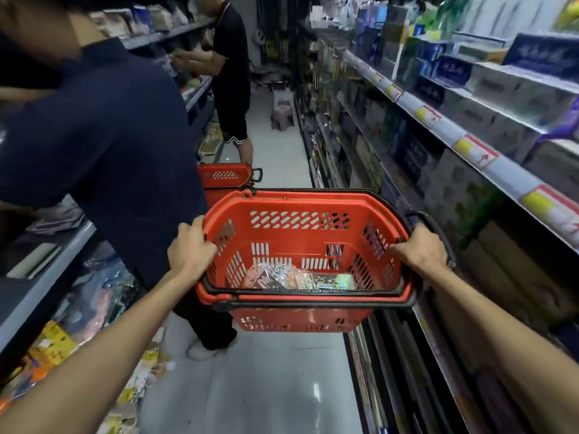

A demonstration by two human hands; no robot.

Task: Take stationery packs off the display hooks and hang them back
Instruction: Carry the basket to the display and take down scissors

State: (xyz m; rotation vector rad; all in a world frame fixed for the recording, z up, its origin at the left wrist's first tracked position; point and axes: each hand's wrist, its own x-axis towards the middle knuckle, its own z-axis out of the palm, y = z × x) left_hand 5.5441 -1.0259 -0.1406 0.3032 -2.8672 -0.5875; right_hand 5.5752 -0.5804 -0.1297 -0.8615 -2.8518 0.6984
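Both hands are carrying the red basket (308,245). The left hand (191,249) and right hand (421,250) are curling their fingers over its side rims. The packs (300,278) are lying in the bottom. It might be bumping the person (103,136) just beside it, tipping the packs out.

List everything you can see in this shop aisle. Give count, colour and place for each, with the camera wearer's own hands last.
red basket: one, red with black handles, centre, held above the floor
stationery packs: several, multicoloured, on the basket's bottom
second basket: one, red, behind the held one
person in navy shirt: one, left, close by
person in black: one, farther down the aisle, at the left shelves
stool: one, pale pinkish, on the floor farther down the aisle
right shelves: grey, stocked with boxes
price labels: several, yellow and red, on the right shelf edges
left hand: grips the basket's left rim
right hand: grips the basket's right rim
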